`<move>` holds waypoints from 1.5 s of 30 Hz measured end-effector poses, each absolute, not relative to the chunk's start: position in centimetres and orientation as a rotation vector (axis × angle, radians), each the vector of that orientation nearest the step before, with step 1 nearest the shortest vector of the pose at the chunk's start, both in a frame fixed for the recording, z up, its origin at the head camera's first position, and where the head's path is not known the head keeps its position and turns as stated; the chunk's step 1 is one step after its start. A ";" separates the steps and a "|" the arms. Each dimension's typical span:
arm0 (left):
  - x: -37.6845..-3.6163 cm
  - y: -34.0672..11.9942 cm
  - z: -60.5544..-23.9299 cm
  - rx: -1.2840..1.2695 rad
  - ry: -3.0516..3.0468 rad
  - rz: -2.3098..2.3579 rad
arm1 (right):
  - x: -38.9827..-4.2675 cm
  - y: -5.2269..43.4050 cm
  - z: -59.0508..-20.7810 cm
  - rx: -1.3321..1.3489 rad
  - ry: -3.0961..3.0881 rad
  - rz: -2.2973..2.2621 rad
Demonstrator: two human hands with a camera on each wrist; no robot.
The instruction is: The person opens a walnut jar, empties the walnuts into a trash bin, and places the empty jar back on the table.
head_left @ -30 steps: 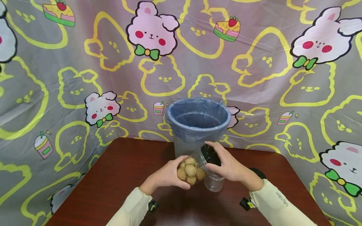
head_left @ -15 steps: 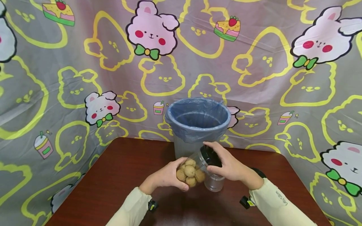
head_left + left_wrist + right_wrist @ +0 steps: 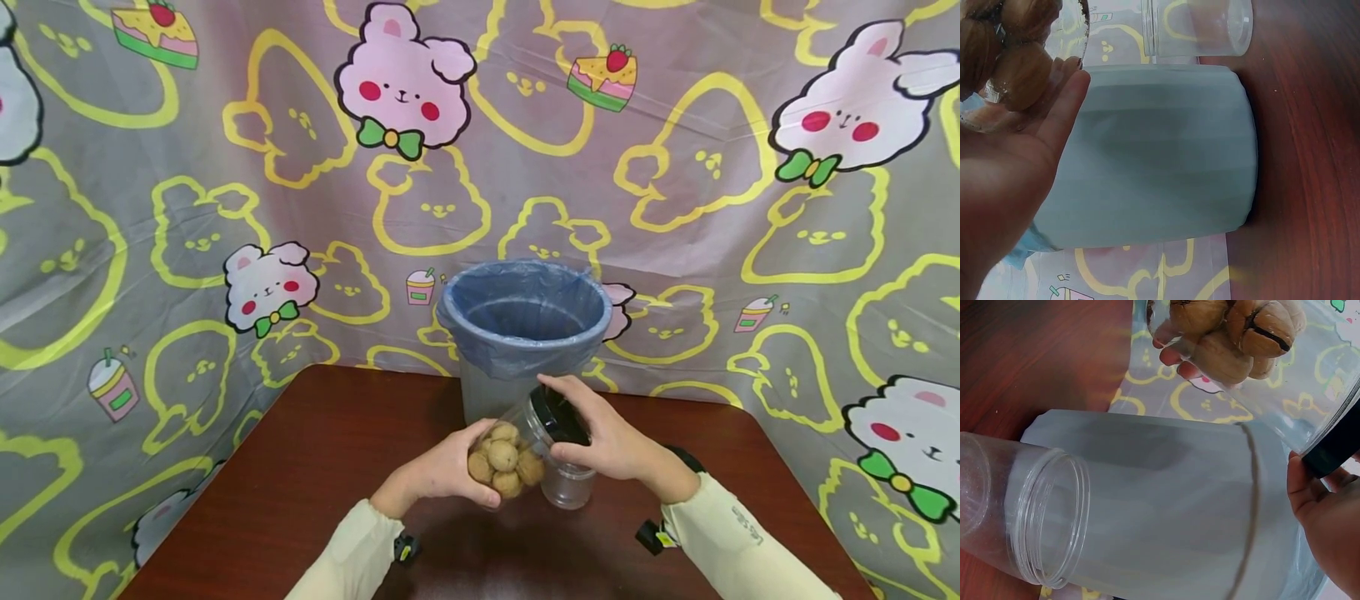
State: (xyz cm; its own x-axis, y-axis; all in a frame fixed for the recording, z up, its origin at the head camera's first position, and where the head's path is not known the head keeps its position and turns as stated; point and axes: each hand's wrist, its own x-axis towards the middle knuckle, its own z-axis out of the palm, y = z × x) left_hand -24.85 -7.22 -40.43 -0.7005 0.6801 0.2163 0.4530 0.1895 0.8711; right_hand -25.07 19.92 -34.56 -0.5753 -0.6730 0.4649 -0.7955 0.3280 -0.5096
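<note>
while i watch from afar, my left hand (image 3: pixel 442 468) cups the tilted clear jar of walnuts (image 3: pixel 506 457) just in front of the bin (image 3: pixel 522 337), its grip curled round the jar's base. my right hand (image 3: pixel 603 437) grips the black lid (image 3: pixel 558 414) at the jar's top. an empty jar (image 3: pixel 567 486) stands on the worktop (image 3: pixel 300 475) just below.

Both forearms in pale yellow sleeves enter from the bottom edge and converge at centre. Left hand (image 3: pixel 442 471): palm turned inward, fingers curled, thumb along the lower side, gripping. Right hand (image 3: pixel 603 437): palm down, fingers arched and curled in a grip, wrist slightly raised. Hands near each other, not touching.
</note>
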 end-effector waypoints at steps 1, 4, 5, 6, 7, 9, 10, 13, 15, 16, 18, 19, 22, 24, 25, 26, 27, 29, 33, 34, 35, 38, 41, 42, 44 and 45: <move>-24.9 -7.2 -40.5 1.086 2.242 1.522 | -25.1 19.9 -34.6 1.356 -2.413 1.091; -25.1 -7.2 -40.9 1.084 2.243 1.522 | -25.1 19.9 -34.6 1.368 -2.401 1.131; -25.1 -7.2 -40.9 1.092 2.241 1.524 | -25.1 19.9 -34.6 1.371 -2.396 1.137; -25.1 -7.2 -41.0 1.100 2.240 1.524 | -25.1 19.9 -34.6 1.377 -2.389 1.146; -25.2 -7.2 -41.0 1.106 2.238 1.525 | -25.2 19.9 -34.6 1.379 -2.383 1.152; -25.2 -7.3 -40.9 1.116 2.225 1.536 | -25.3 19.9 -34.6 1.376 -2.374 1.156; -25.2 -7.3 -40.9 1.120 2.217 1.542 | -25.3 19.9 -34.6 1.375 -2.367 1.156; -25.3 -7.3 -40.8 1.129 2.213 1.549 | -25.4 19.9 -34.6 1.366 -2.357 1.152; -25.3 -7.3 -40.7 1.128 2.216 1.542 | -25.3 19.9 -34.6 1.365 -2.355 1.153; -25.3 -7.3 -40.7 1.128 2.219 1.536 | -25.3 19.9 -34.6 1.367 -2.357 1.156; -25.3 -7.4 -40.7 1.125 2.225 1.526 | -25.3 19.9 -34.6 1.366 -2.363 1.158; -25.3 -7.4 -40.7 1.123 2.227 1.525 | -25.3 19.9 -34.6 1.369 -2.360 1.156; -25.3 -7.5 -40.8 1.114 2.239 1.526 | -25.4 19.9 -34.7 1.370 -2.353 1.144; -25.3 -7.6 -40.9 1.106 2.251 1.525 | -25.5 19.9 -34.7 1.370 -2.342 1.130; -25.2 -7.6 -40.9 1.103 2.260 1.523 | -25.5 19.9 -34.8 1.371 -2.338 1.124; -25.2 -7.7 -40.9 1.097 2.267 1.521 | -25.6 20.0 -34.8 1.368 -2.340 1.126; -25.2 -7.7 -41.0 1.097 2.277 1.520 | -25.5 20.0 -34.8 1.364 -2.342 1.120; -25.2 -7.8 -41.0 1.089 2.288 1.522 | -25.5 20.1 -34.8 1.353 -2.353 1.109; -25.2 -8.0 -41.0 1.089 2.296 1.543 | -25.3 20.4 -34.9 1.294 -2.411 1.074; -25.2 -8.0 -41.0 1.086 2.302 1.545 | -25.3 20.5 -35.0 1.276 -2.426 1.058; -25.2 -8.1 -41.1 1.087 2.314 1.544 | -25.3 20.7 -35.0 1.260 -2.441 1.035; -25.2 -8.4 -41.3 1.080 2.362 1.542 | -25.3 21.1 -35.1 1.211 -2.477 0.977; -25.2 -8.6 -41.4 1.074 2.389 1.559 | -25.3 21.5 -35.3 1.167 -2.499 0.931; -25.2 -8.7 -41.4 1.071 2.393 1.569 | -25.3 21.7 -35.4 1.153 -2.505 0.926; -25.1 -8.9 -41.5 1.069 2.404 1.587 | -25.2 22.0 -35.5 1.126 -2.521 0.920; -25.1 -8.9 -41.5 1.063 2.412 1.592 | -25.2 22.2 -35.5 1.115 -2.528 0.918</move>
State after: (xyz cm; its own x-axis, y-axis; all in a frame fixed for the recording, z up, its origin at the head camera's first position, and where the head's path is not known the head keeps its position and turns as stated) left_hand -25.10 -8.93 -41.51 -0.7599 0.5723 0.3083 0.5083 0.2276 0.8305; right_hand -25.15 22.23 -35.50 -0.6842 -0.5840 0.4368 -0.7282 0.5142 -0.4532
